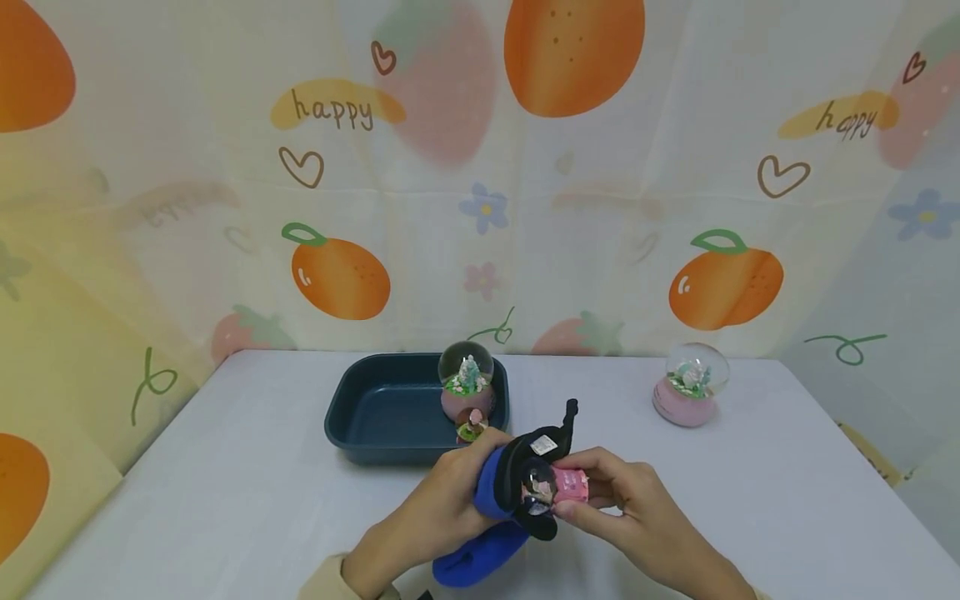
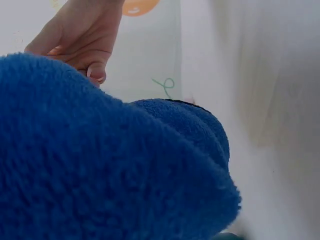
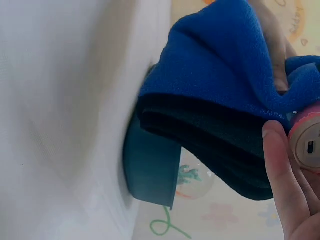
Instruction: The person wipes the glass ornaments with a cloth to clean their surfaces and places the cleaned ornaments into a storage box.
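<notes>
My left hand [image 1: 442, 504] grips a folded cloth [image 1: 487, 557], fuzzy blue on one side and black on the other, with a white label and a black loop. A small snow globe [image 1: 572, 485] with a pink base lies sideways, its dome against the black side of the cloth. My right hand [image 1: 641, 512] pinches that pink base between thumb and fingers. In the right wrist view the base's round underside [image 3: 306, 146] shows a small dark slot. Blue cloth [image 2: 100, 155] fills much of the left wrist view.
Behind the hands stands a dark teal tray [image 1: 352, 454]. At its right end are a larger snow globe [image 1: 467, 379] on a pink base and a small one [image 1: 472, 425] in front. Another pink-based snow globe [image 1: 686, 392] stands at the back right of the white table [image 1: 225, 500].
</notes>
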The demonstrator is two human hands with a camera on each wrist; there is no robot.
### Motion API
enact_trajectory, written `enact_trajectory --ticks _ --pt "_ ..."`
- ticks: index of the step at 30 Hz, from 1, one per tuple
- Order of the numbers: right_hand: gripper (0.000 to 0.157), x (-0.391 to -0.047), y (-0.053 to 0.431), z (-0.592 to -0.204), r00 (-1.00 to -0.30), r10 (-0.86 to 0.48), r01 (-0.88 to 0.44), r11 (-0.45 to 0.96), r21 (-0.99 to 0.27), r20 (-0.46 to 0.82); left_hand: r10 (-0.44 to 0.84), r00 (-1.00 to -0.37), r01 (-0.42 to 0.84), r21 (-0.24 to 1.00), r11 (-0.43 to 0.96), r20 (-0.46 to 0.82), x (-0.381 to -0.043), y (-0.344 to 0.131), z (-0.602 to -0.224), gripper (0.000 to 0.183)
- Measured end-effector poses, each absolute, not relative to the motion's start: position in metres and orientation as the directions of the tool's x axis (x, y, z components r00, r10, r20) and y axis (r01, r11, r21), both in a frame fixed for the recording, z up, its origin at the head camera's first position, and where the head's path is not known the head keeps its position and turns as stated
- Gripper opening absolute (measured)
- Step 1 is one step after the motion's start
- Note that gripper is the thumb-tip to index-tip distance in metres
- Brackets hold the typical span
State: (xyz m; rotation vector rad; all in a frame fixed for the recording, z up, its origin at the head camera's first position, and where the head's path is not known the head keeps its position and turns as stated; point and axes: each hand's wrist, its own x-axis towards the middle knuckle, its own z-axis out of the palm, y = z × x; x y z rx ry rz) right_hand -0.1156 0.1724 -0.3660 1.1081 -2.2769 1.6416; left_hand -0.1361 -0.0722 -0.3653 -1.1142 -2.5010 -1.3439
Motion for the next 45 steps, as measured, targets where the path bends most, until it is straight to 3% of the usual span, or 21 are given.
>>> enact_trajectory --ticks 12,24,36,42,45 --pt "0.041 -0.119 0.172 -0.371 -0.644 -0.483 -0.697 0.051 -0.715 0.593 0.581 -0.722 0.592 0.771 0.236 0.376 -0.135 -0.071 -0.367 0.068" --pt "0.046 -0.113 0.164 -0.370 -0.569 -0.495 -0.806 0.176 -0.565 0.657 0.530 -0.727 0.616 0.756 0.220 0.437 -0.132 -0.068 -0.368 0.047" --pt "0.039 -0.113 0.164 -0.372 -0.540 -0.504 -0.830 0.183 -0.528 0.674 0.517 -0.582 0.757 0.650 0.064 0.627 -0.139 -0.069 -0.370 0.021" --pt "0.040 -0.114 0.164 -0.374 -0.517 -0.493 -0.846 0.170 -0.505 0.700 0.500 -0.591 0.762 0.642 0.087 0.634 -0.140 -0.071 -0.369 0.016" --pt "0.038 -0.114 0.164 -0.374 -0.495 -0.484 -0.862 0.167 -0.479 0.722 0.493 -0.644 0.713 0.693 0.110 0.585 -0.140 -0.072 -0.369 0.022"
